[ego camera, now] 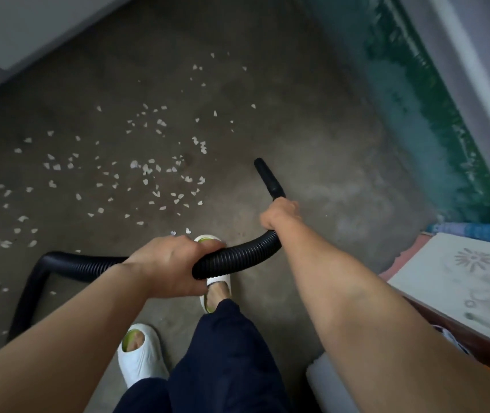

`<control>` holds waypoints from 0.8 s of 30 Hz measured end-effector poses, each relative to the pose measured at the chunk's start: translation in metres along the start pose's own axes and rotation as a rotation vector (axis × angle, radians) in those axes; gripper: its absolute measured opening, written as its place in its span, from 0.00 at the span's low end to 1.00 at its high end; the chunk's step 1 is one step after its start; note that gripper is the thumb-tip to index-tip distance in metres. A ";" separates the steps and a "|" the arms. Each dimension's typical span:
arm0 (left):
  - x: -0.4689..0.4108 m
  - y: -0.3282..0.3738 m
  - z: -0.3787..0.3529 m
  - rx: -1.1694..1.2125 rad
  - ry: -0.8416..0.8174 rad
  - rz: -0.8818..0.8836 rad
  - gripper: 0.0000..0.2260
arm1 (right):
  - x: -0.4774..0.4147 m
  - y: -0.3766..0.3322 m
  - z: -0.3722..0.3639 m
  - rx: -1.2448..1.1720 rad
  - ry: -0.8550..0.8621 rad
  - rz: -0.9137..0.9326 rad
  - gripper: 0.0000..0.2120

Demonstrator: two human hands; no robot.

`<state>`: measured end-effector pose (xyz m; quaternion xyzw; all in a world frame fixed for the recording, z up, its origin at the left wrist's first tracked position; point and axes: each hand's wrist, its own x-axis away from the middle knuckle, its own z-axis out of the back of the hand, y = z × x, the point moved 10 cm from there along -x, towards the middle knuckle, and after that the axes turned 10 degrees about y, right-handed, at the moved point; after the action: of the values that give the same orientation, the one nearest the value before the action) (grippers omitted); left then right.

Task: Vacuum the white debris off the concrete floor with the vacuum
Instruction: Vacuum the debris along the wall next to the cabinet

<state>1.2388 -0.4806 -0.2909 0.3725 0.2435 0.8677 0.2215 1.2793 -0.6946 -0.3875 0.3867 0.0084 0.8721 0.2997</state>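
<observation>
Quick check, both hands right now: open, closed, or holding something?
Left hand: closed around the black ribbed vacuum hose.
Right hand: closed around the hose at the base of the nozzle.

The black ribbed vacuum hose (237,257) is held arched above the concrete floor (312,129), its smooth nozzle (269,178) angled toward 11 o'clock; white debris (134,164) is scattered from 9 to 12 o'clock.

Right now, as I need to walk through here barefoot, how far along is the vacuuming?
Looks done: the concrete floor right of the nozzle shows almost no bits. In hand: the left hand and right hand grip the hose, nozzle beside the scatter's edge. Left: white debris covers the middle and left floor.
</observation>
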 end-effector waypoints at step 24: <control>-0.069 -0.022 0.040 0.148 0.036 0.150 0.26 | -0.078 -0.099 0.075 0.092 0.114 0.281 0.24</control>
<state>1.3164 -0.4925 -0.3165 0.3894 0.2824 0.8680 0.1232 1.4217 -0.6711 -0.4118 0.3475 0.0111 0.9246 0.1557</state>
